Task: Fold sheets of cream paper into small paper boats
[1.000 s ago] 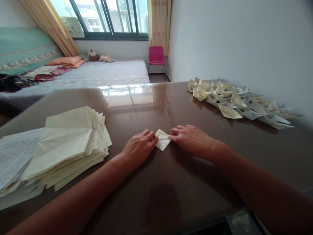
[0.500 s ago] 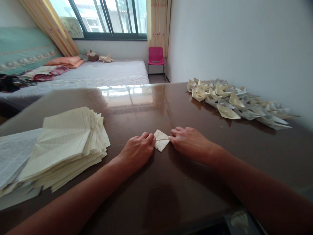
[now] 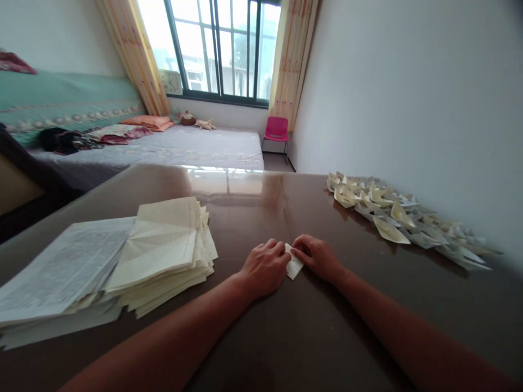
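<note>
A small folded piece of cream paper [image 3: 294,267] lies on the brown tabletop [image 3: 245,218], partly covered by my fingers. My left hand [image 3: 267,267] rests on the table with its curled fingers gripping the paper's left side. From the right, my right hand [image 3: 318,256] pinches the paper's upper right edge between thumb and forefinger. The two hands are almost touching over the paper, so its far part is hidden.
To the left lie a stack of cream paper sheets [image 3: 159,245] and a pile of printed white sheets [image 3: 69,267]. Many folded paper boats [image 3: 390,230] cover the right side by the wall. Beyond the table are a bed [image 3: 220,144] and a pink chair [image 3: 277,129].
The view has tilted up and swung left. My hands have come closer together, and my right fingers now lie over the paper, where before they held only its right corner.
</note>
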The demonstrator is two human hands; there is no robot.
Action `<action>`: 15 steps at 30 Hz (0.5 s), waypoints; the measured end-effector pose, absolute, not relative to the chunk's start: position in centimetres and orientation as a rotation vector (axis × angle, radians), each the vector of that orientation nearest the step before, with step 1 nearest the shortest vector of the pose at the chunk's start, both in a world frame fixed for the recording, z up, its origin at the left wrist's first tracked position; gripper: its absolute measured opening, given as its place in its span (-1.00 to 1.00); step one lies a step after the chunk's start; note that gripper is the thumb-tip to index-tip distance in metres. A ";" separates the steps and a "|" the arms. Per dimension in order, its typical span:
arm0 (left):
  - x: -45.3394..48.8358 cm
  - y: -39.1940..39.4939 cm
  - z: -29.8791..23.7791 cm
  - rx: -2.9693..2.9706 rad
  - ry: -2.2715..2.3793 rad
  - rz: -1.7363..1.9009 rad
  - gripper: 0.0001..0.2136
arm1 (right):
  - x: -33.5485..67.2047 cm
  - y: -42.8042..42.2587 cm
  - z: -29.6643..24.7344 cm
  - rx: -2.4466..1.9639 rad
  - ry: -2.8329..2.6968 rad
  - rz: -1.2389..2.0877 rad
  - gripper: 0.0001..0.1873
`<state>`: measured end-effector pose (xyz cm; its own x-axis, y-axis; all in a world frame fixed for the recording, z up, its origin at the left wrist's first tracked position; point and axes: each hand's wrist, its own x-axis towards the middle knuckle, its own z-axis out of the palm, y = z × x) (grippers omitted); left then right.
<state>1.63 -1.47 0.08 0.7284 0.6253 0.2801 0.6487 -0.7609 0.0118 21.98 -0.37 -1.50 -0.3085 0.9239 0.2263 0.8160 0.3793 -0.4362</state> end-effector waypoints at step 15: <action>3.0 -1.5 -2.0 -2.919 -1.167 -0.600 -0.88 | 23.2 -0.7 -2.6 -1.508 -2.162 0.583 -0.68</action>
